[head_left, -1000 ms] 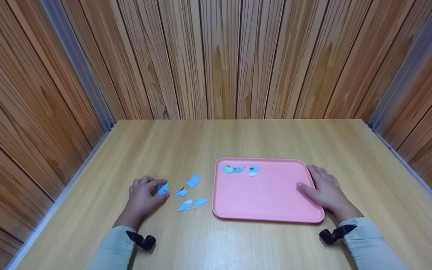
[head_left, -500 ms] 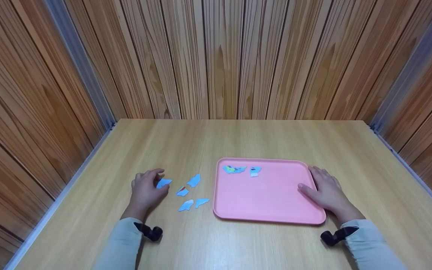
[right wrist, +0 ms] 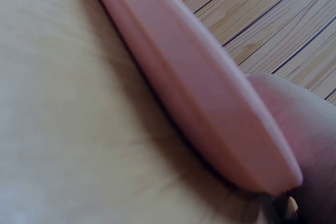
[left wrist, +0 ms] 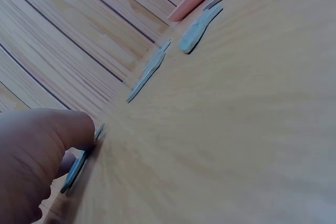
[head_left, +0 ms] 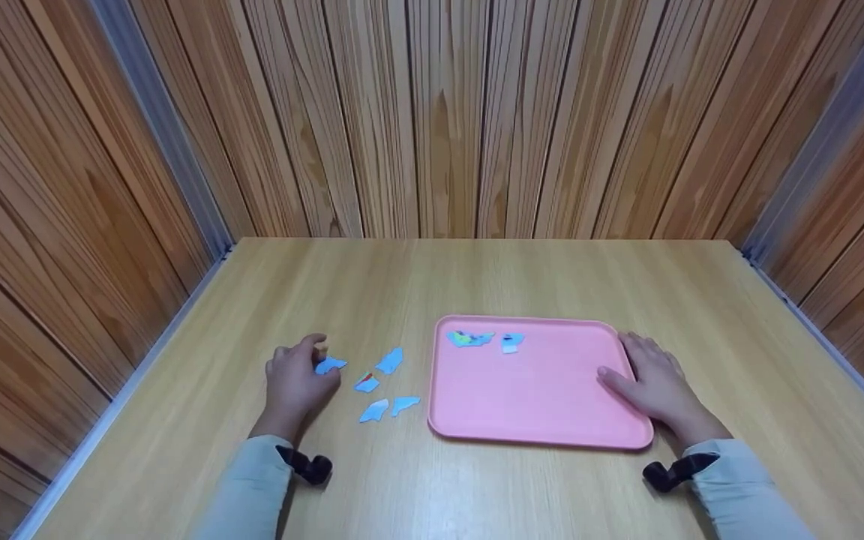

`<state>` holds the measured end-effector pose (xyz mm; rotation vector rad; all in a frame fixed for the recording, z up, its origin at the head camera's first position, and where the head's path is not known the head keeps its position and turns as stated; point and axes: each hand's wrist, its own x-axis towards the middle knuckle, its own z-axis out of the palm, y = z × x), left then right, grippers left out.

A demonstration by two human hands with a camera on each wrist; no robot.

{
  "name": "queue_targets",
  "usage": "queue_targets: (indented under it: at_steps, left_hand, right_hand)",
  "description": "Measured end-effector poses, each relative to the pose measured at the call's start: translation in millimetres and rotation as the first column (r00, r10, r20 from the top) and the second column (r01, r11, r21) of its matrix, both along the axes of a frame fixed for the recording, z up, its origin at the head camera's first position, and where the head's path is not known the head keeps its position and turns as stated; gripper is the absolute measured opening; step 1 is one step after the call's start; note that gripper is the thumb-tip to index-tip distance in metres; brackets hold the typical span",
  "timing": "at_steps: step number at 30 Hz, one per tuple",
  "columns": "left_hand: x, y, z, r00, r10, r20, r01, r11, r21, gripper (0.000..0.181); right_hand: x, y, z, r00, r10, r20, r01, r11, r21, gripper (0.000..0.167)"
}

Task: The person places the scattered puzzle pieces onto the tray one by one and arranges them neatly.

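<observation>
Thumb and fingers of the left hand [head_left: 295,379] pinch a jagged blue piece [head_left: 331,364] at the left of the table; in the left wrist view the thumb covers part of this piece [left wrist: 76,172]. Several other blue pieces lie just right of it, one with a red streak [head_left: 367,383]. The right hand [head_left: 653,381] grips the right rim of a pink tray [head_left: 537,397], thumb over the rim and fingers along the outside. On the tray, near its far edge, lie a blue-green patterned piece [head_left: 469,339] and a blue-and-white one [head_left: 511,343].
The light wooden table [head_left: 507,277] ends at a plank wall [head_left: 447,120] behind, with plank walls at both sides. Black devices [head_left: 309,466] are strapped at both wrists. In the right wrist view the tray's side [right wrist: 184,72] fills the middle.
The left hand has moved slightly right and turned, and its blue piece has turned and shows more from under the fingers. The right hand stays at the tray's rim.
</observation>
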<state>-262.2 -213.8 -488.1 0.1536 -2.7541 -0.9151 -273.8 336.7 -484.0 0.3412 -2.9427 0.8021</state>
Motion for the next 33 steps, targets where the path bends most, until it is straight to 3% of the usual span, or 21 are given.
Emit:
queue_targets:
  at_steps: [5, 16, 24, 33]
  left_hand:
    - [-0.7, 1.1, 3.0, 0.999, -0.008, 0.031, 0.008, 1.0, 0.01, 0.064]
    - [-7.7, 12.7, 12.9, 0.998, -0.055, 0.022, 0.055, 0.998, -0.007, 0.065]
    - [-16.3, 32.5, 24.8, 0.989, -0.085, 0.122, 0.059, 0.978, 0.203, 0.073]
    - [-22.5, 54.8, 36.3, 0.986, -0.111, 0.127, 0.072, 0.957, 0.281, 0.073]
  right_hand:
    - [-0.3, 0.9, -0.7, 1.0, -0.004, 0.007, 0.003, 1.0, 0.008, 0.091]
    - [0.5, 1.1, -0.3, 1.0, -0.012, 0.002, 0.012, 1.0, 0.011, 0.091]
    - [1.0, -1.5, 1.7, 1.0, -0.021, 0.023, 0.021, 1.0, 0.011, 0.092]
    - [2.5, -0.5, 1.8, 0.999, -0.019, 0.029, 0.019, 1.0, 0.003, 0.092]
